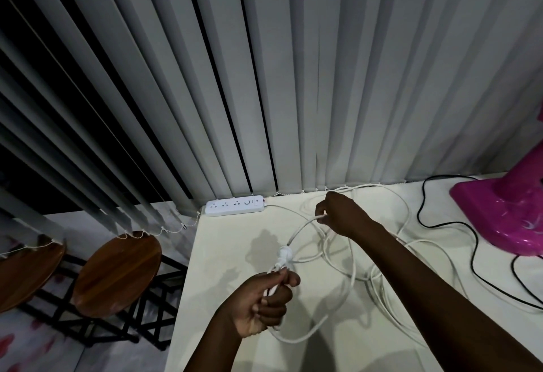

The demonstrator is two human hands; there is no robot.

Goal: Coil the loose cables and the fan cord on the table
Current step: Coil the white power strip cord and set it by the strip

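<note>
A long white cable [352, 271] lies in loose loops across the pale table [223, 254]. My left hand [261, 304] is closed around the cable just behind its white plug [284, 255], which sticks up above my fingers. Farther back, my right hand [338, 216] pinches the same cable, and a curved stretch hangs between the two hands. A black fan cord [440, 226] snakes over the table's right side to the pink fan base [496, 213].
A white power strip [234, 205] lies at the table's back left corner below grey vertical blinds [264, 78]. Two round wooden stools [116, 271] on black frames stand left of the table's edge.
</note>
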